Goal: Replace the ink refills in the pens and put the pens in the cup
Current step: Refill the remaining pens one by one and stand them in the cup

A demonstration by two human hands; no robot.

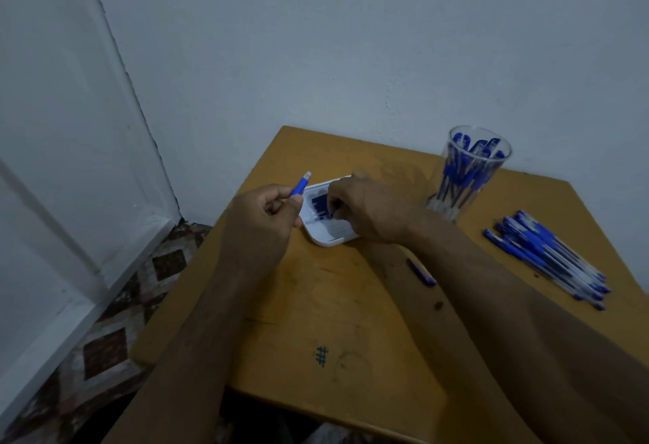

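Observation:
My left hand grips a pen barrel whose blue end sticks up and to the right above the table's left edge. My right hand reaches into a white tray of dark blue ink refills, fingertips curled down onto them; whether it pinches one is hidden. A clear cup at the back right holds several blue pens. A pile of blue pens lies on the right of the table. A blue pen cap lies beside my right forearm.
The small wooden table stands against a pale wall in a corner. Its left edge drops to a patterned floor. A pen scribble marks the tabletop near me.

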